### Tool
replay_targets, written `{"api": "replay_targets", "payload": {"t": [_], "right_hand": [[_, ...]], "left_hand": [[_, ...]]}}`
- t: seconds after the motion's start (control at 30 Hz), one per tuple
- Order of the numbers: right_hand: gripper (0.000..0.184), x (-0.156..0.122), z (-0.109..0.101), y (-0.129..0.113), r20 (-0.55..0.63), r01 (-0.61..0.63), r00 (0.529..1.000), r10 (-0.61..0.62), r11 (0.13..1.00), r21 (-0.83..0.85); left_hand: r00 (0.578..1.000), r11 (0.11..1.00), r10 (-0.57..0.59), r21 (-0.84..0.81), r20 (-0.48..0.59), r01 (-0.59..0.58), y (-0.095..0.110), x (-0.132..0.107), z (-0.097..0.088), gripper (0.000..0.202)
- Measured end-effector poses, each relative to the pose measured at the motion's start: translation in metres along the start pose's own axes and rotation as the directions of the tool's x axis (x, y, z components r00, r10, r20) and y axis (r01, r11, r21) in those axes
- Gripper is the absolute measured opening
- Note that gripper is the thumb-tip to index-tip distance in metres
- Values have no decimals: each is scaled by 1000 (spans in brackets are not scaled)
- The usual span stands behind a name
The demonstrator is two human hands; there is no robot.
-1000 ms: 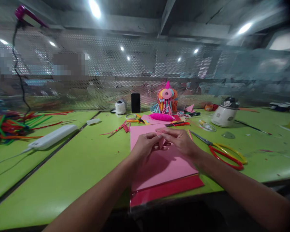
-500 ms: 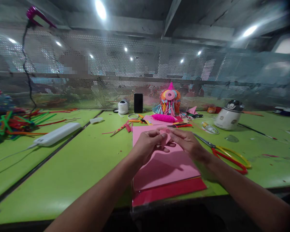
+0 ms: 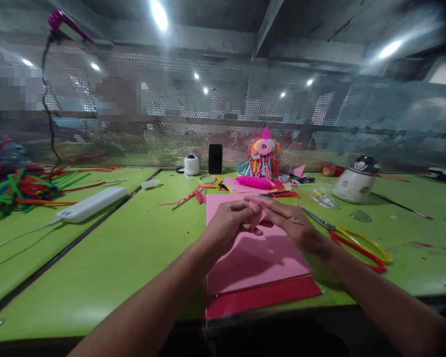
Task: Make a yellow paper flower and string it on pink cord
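Note:
Between my two hands is a small piece of pink paper [image 3: 257,216], partly hidden by the fingers. My left hand [image 3: 232,222] is closed on its left side, thumb on top. From the right, my right hand [image 3: 288,218] pinches the paper's upper right part with thumb and fingers. Both hands are above a large pink sheet [image 3: 260,263], which lies over a red sheet [image 3: 267,296] at the table's front edge. Scissors [image 3: 351,240] with red and yellow handles lie to the right of my right hand.
Behind the hands are a bright pink yarn bundle [image 3: 255,183], a colourful tasselled paper ornament [image 3: 264,151] and an upright black phone [image 3: 215,158]. A white pot-like container [image 3: 356,182] stands right. At left lie a white power strip [image 3: 92,204] and tangled coloured strips [image 3: 22,196].
The view has shifted slightly, so the things on the table appear a little further right. Both hands keep hold of the pink paper, with the fingers slightly moved around it.

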State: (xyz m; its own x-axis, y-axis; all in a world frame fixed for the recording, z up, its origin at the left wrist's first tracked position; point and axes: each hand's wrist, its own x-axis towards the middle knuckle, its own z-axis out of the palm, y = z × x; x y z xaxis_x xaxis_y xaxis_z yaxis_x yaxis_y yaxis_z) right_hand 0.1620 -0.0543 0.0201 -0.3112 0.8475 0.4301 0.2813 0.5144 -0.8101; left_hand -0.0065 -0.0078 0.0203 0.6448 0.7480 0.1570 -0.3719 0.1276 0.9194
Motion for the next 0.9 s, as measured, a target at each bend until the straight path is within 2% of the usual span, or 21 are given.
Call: {"api": "replay_targets", "payload": {"t": [0.1,0.27,0.33,0.47,0.7,0.8,0.9], "right_hand": [[39,0,3,-3,12,43,999,-43,998,-44],[41,1,3,-3,25,126,992,-123,967,-223],[45,0,1,-2,66,196,981,-185,926,-324],[59,1,-4,-1,160,357,933,-321,785,-507],[58,4,-10,-5,232,391,919,-319,666,-636],[58,4,-12,-5,238,393,919,-316,663,-637],[57,4,-14,-4,218,366,930,-295,725,-583]], "left_hand": [[999,1000,21,3,-35,-21,1,1,0,15],[999,999,32,-16,-35,-32,1,1,0,13],[1000,999,17,-27,-14,-18,1,1,0,13],[1000,1000,9,-13,-8,-9,4,-1,0,14],[998,999,-22,-36,61,24,5,0,-6,5],[997,995,5,-97,80,2,7,0,-7,7],[995,996,-46,-67,89,52,8,-1,-5,13]]}}
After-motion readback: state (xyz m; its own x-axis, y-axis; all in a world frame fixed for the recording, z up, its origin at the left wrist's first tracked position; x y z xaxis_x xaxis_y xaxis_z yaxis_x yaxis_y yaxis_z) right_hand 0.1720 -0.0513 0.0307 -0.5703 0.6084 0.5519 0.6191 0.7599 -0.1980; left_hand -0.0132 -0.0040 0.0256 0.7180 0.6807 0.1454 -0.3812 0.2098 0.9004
